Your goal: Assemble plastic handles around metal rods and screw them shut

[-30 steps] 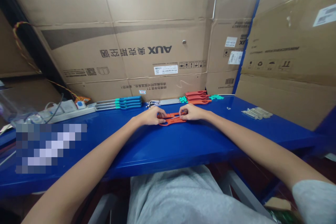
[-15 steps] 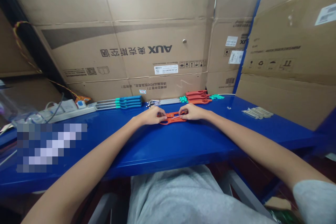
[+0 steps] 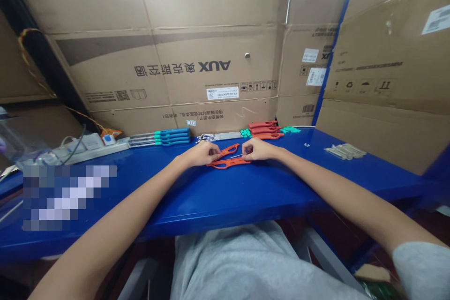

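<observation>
My left hand (image 3: pixel 204 153) is closed on an orange plastic handle piece (image 3: pixel 230 150), whose free end slants up to the right. Below it lies a second orange handle piece (image 3: pixel 230 163) with a loop-shaped opening toward its left end. The fingers of my right hand (image 3: pixel 260 149) are pinched on a thin metal rod (image 3: pixel 236 156) that points left between the two orange pieces. The right fingertips are also close to the lower piece's right end; whether they touch it I cannot tell.
Along the back of the blue table (image 3: pixel 218 197) lie blue-handled tools (image 3: pixel 176 137), metal rods (image 3: pixel 228 136), red-orange handles (image 3: pixel 265 130) and small green parts (image 3: pixel 291 129). Pale strips (image 3: pixel 344 151) lie at right, a power strip (image 3: pixel 94 151) at left. Cardboard (image 3: pixel 176 47) walls the back.
The two orange pieces, close together before, are now apart. The upper one has tilted up at its right end in my left hand. My right hand has barely moved.
</observation>
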{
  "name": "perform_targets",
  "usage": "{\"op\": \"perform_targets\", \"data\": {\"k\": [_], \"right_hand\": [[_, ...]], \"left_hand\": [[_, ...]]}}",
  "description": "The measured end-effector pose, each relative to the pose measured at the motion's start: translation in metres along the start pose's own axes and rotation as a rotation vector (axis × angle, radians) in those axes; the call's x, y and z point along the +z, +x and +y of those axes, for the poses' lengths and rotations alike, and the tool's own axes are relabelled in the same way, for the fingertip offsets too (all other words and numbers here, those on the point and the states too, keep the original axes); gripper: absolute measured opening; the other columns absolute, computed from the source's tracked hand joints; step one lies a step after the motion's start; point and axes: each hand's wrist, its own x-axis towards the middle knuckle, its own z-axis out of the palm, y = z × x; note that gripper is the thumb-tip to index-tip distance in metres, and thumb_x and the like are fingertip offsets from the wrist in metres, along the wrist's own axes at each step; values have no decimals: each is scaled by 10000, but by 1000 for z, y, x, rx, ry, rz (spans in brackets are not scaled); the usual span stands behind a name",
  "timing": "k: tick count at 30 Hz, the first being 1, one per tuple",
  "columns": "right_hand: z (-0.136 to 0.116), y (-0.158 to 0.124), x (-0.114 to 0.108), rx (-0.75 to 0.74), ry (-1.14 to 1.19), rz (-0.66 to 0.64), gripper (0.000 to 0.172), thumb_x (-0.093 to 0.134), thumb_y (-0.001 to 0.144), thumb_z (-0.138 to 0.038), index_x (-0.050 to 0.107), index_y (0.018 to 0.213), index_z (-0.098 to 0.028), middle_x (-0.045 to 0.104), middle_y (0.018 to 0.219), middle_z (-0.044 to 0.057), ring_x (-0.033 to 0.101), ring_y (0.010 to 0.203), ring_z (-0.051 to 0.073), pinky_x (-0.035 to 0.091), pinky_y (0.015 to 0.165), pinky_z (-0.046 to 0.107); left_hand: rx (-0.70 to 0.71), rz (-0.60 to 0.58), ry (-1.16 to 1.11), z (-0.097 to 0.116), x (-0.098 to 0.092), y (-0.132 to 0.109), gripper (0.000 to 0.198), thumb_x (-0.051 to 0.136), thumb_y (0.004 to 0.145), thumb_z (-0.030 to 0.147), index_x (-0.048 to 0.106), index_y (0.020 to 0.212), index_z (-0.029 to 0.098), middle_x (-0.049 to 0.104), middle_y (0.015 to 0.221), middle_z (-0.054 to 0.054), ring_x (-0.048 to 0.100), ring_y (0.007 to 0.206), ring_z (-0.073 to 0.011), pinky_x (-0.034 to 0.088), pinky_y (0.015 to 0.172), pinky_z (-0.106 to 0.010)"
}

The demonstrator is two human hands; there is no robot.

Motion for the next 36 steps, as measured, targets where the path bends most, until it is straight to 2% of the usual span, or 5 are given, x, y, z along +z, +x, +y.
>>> {"op": "perform_targets", "data": {"k": [8, 14, 21, 27, 36], "right_hand": [[-2, -3, -4, -23, -8, -40, 135, 632, 656, -268, 641, 647, -134, 581, 611, -3, 478, 575, 101, 344, 567, 228], [-4, -4, -4, -9, -2, -47, 152, 627, 660, -284, 622, 624, -136, 555, 586, -13, 462, 561, 95, 333, 558, 227], [-5, -4, -4, 1, -8, -42, 154, 630, 660, -286, 614, 613, -141, 538, 577, -19, 447, 557, 94, 325, 551, 232], [-4, -3, -4, 1, -11, -42, 145, 628, 664, -277, 626, 623, -138, 539, 575, -18, 452, 558, 95, 324, 546, 231], [-4, -3, -4, 7, -28, -41, 160, 637, 671, -289, 647, 655, -130, 552, 598, -11, 455, 560, 94, 328, 545, 227]], "left_hand": [[18, 116, -188, 11, 2, 1, 218, 529, 692, 96, 707, 816, 123, 719, 736, -26, 643, 617, -135, 491, 601, -211], [66, 108, 122, -6, 4, 2, 410, 487, 619, 1, 722, 922, 148, 730, 985, -60, 655, 916, -199, 504, 825, -271], [32, 26, 86, -18, 7, 2, 190, 541, 802, 162, 702, 903, 153, 734, 917, -54, 669, 817, -171, 508, 749, -258], [103, 83, 237, -11, 10, 4, 272, 547, 823, 186, 677, 1061, 167, 703, 1063, -79, 625, 993, -219, 469, 904, -325], [58, 58, 269, -13, 11, 4, 241, 530, 871, 215, 713, 1023, 178, 709, 1010, -80, 621, 947, -218, 461, 877, -322]]}}
